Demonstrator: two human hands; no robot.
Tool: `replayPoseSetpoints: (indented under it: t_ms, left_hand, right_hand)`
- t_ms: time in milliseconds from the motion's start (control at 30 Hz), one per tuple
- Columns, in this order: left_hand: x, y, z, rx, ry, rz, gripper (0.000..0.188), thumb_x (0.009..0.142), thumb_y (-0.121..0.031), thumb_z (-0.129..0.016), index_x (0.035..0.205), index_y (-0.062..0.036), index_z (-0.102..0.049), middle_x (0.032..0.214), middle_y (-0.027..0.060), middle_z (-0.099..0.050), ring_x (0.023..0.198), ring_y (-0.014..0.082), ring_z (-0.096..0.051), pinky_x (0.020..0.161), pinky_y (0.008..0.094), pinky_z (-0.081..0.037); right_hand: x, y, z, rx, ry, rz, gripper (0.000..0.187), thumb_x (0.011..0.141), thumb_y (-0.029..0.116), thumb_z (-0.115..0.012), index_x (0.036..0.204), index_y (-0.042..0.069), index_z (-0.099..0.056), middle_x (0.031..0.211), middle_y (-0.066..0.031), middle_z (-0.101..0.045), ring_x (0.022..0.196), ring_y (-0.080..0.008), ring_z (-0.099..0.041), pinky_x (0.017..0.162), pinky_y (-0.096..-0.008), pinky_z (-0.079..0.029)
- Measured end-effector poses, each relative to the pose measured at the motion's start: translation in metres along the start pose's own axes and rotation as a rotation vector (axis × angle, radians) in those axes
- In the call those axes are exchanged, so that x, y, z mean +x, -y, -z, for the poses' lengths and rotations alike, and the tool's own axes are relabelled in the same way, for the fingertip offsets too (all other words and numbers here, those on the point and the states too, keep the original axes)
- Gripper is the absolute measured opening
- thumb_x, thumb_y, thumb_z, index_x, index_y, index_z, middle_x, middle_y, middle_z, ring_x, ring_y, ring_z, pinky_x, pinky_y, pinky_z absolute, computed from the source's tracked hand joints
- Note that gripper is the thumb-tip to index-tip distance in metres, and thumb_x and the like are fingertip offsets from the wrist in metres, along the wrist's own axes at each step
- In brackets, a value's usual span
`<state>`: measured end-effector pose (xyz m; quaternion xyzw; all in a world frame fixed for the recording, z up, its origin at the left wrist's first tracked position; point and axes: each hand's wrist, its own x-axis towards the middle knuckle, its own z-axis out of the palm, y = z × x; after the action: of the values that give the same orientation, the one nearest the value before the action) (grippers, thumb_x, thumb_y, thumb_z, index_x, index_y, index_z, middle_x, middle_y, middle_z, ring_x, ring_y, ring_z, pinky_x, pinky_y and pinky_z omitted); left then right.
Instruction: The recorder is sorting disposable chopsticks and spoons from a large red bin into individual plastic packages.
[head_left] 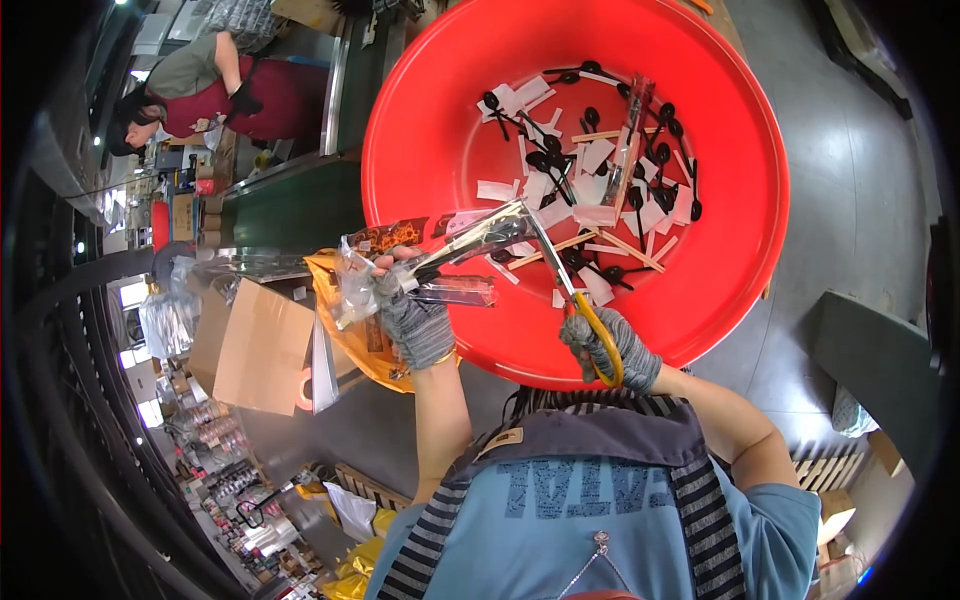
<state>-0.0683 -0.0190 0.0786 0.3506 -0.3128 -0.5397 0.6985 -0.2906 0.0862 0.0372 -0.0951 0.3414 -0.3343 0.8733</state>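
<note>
My left hand [418, 328], in a grey knit glove with bare fingertips, is closed around clear plastic cutlery packets [468, 240]. Dark and pale pieces show through the film. My right hand [632, 352], gloved alike, grips yellow-handled scissors [603, 345]. Their metal blades reach up to the far end of the packets; whether they touch the film I cannot tell. Both hands are over the near side of a large red tub [735, 230]. On its bottom lie loose black plastic spoons [538, 160], wooden chopsticks [632, 250], white paper pieces [598, 155] and another clear packet [627, 150].
An orange bag [385, 370] hangs beside my left wrist. Left of it stands an open cardboard box [265, 345]. A green conveyor belt [290, 205] runs at the far left, with a co-worker in a dark red apron [290, 100] beside it. A grey panel [870, 345] stands at the right.
</note>
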Motion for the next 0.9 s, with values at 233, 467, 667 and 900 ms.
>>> replayPoseSetpoints:
  t_ms: [233, 467, 667, 900]
  left_hand:
    - [0.026, -0.018, 0.015, -0.092, 0.063, -0.029, 0.016, 0.082, -0.021, -0.060, 0.091, -0.0082, -0.059, 0.090, 0.0125, -0.058, 0.088, 0.0227, -0.059, 0.076, 0.0433, -0.053]
    - [0.047, -0.047, -0.025, 0.395, 0.237, -0.173, 0.027, 0.077, -0.019, -0.066, 0.093, -0.0020, -0.053, 0.086, 0.0116, -0.059, 0.074, 0.0170, -0.060, 0.063, 0.0255, -0.051]
    - [0.051, -0.070, -0.050, 0.468, 0.335, 0.280, 0.024, 0.084, -0.026, -0.058, 0.092, -0.0042, -0.056, 0.094, 0.0068, -0.056, 0.087, 0.0162, -0.055, 0.080, 0.0310, -0.047]
    - [0.060, -0.066, 0.006, 0.062, 0.250, 0.252, 0.011, 0.082, -0.023, -0.060, 0.087, -0.0131, -0.060, 0.107, 0.0079, -0.057, 0.104, 0.0259, -0.052, 0.094, 0.0508, -0.040]
  right_hand:
    - [0.002, -0.015, 0.025, -0.453, -0.197, 0.164, 0.041, 0.086, 0.039, -0.052, 0.110, 0.006, -0.047, 0.079, -0.0022, -0.057, 0.046, -0.0092, -0.050, 0.040, -0.0235, -0.041]
    - [-0.002, 0.004, 0.032, -0.246, -0.308, 0.196, 0.042, 0.084, 0.046, -0.054, 0.092, 0.005, -0.048, 0.060, 0.0017, -0.042, 0.042, -0.0081, -0.043, 0.040, -0.0209, -0.038]
    - [-0.008, 0.006, 0.033, -0.287, -0.300, 0.249, 0.043, 0.083, 0.043, -0.056, 0.099, 0.004, -0.049, 0.061, 0.0009, -0.044, 0.044, -0.0081, -0.044, 0.041, -0.0219, -0.039]
    - [0.002, 0.027, 0.017, -0.305, -0.343, 0.281, 0.038, 0.077, 0.032, -0.067, 0.097, 0.006, -0.049, 0.065, 0.0010, -0.046, 0.051, -0.0078, -0.047, 0.045, -0.0218, -0.041]
